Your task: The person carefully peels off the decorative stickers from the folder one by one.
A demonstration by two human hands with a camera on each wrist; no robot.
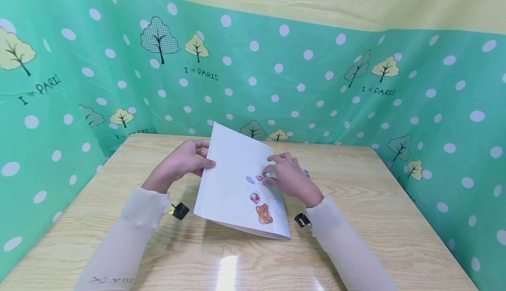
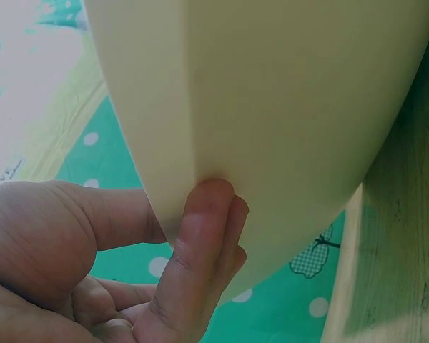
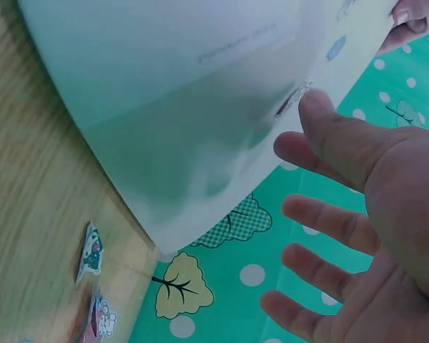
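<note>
A white folder stands tilted above the table, its lower edge showing a second layer behind. My left hand pinches its left edge, with the thumb on the front and the fingers behind, as the left wrist view also shows. On its front are a brown bear sticker, a red-and-white sticker and a round blue sticker. My right hand is at the folder's right side. Its thumb touches a small sticker on the front, while the other fingers are spread and hold nothing.
Two loose stickers, one of them green, lie on the wooden table by the folder's right side. A green dotted curtain surrounds the table at the back and sides. Black wrist cameras sit on both wrists.
</note>
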